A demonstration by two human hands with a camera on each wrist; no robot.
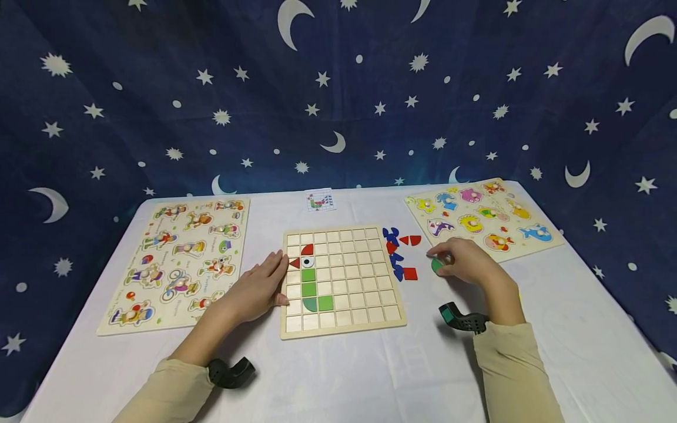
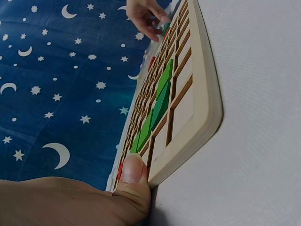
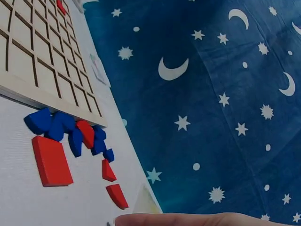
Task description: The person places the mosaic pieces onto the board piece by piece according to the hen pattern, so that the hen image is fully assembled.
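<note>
The wooden grid board (image 1: 349,330) lies on the table. My left hand (image 1: 259,288) rests along its left edge, fingers fairly straight and thumb (image 2: 132,170) touching the rim. On the board are a red quarter-circle (image 1: 308,250), a red triangle (image 1: 294,264), an eye tile (image 1: 307,262), green squares (image 1: 308,274) and a green quarter-circle (image 1: 310,304). To the right of the board, my right hand (image 1: 465,260) pinches a green piece (image 1: 436,265) between thumb and fingers, low over the tablecloth. Its full outline is partly hidden by the fingers.
Beside the board's right edge lie several blue pieces (image 3: 38,121), a red square (image 3: 51,161) and other red pieces (image 3: 117,196). A small pattern card (image 1: 319,200) sits behind the board. Picture puzzles flank it, one left (image 1: 174,226) and one right (image 1: 460,211).
</note>
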